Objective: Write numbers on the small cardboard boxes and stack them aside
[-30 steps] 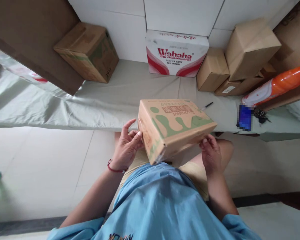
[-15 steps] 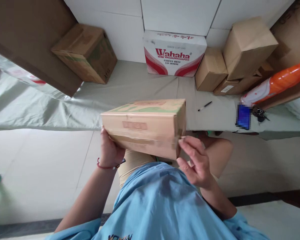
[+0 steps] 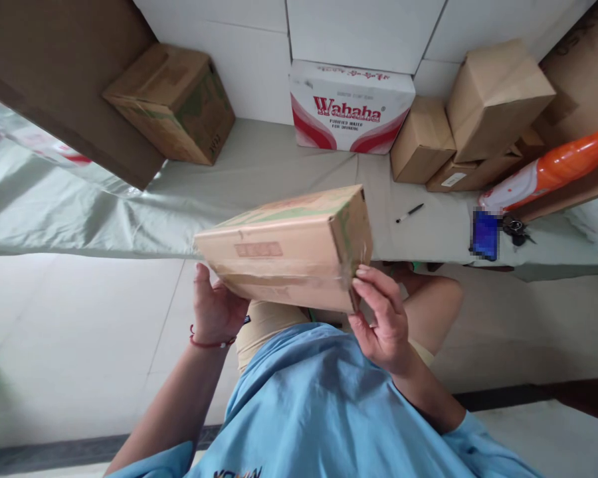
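Note:
A taped cardboard box [image 3: 279,255] with green print is held tilted above my lap, its right end higher. My left hand [image 3: 216,302] supports it from below at the left end, the thumb standing up off the side and the other fingers hidden under the box. At the lower right corner, my right hand [image 3: 381,315] grips the box, fingertips on the end face by the clear tape and thumb at the bottom edge.
A cloth-covered table [image 3: 279,172] holds a Wahaba-style white-and-red Wahaha carton [image 3: 351,109], a brown box [image 3: 174,103] at left and stacked boxes [image 3: 498,99] at right. A pen [image 3: 409,212], a phone [image 3: 485,234], keys [image 3: 515,229] and an orange-and-white roll [image 3: 553,166] lie at right.
The box has tilted, its right end face turning more into view. My left thumb has come off its side, and my right fingers have settled onto the right corner.

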### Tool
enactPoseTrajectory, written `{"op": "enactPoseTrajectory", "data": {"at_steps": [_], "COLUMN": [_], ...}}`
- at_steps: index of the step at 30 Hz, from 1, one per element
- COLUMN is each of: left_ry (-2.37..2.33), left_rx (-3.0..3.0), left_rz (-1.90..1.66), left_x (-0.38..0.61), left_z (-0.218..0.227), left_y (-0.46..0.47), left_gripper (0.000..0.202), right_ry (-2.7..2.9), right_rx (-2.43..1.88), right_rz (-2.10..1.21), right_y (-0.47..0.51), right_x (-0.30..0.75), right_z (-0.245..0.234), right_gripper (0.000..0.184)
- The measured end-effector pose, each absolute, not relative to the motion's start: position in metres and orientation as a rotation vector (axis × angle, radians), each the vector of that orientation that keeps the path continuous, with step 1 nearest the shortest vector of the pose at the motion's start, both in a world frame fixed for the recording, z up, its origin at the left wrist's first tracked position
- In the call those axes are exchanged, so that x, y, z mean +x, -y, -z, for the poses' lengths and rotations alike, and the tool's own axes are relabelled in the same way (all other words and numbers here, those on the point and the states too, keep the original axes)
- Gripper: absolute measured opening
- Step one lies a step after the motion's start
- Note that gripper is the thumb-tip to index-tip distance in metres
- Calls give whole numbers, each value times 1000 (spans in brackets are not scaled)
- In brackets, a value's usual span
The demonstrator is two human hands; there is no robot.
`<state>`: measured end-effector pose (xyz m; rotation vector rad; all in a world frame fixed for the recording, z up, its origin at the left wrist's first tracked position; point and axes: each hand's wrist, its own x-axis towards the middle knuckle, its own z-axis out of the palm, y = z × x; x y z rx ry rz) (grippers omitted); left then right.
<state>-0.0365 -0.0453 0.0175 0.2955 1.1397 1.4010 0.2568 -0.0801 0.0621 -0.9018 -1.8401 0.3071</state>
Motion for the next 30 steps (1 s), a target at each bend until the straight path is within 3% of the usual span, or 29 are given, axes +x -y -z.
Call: {"op": "enactPoseTrajectory", "data": {"at_steps": [3,11,19,21,27,30], "left_ry": [-1078,-1033,-765,-711,-908,-1063], "left_rx": [426,810,1165,1267,1552,1432], "left_rz": [-1347,-1572,-1538,-1459,-1239,-1268], "left_x": [-35,-30,-27,-24,-14,-12], "left_z": [-18,-38,-49,-48,-32,-24], "left_y": [51,54,63,62,45,39], "left_gripper": [91,75,58,62,99,92], "right_ry": [1778,1527,1257,1191,1121,1270], "right_rx": [-1076,-1246,-1140,-1113,-1101,-1081], "right_rz": [-284,-491,-827,-898,-1016,-990], "right_y": [78,71,65,65,67,65], "right_x": [272,299,308,308,307,310], "right_z": [-60,-50,-36,-32,-23,-20], "right_gripper": [74,68,68,66,73,73]}}
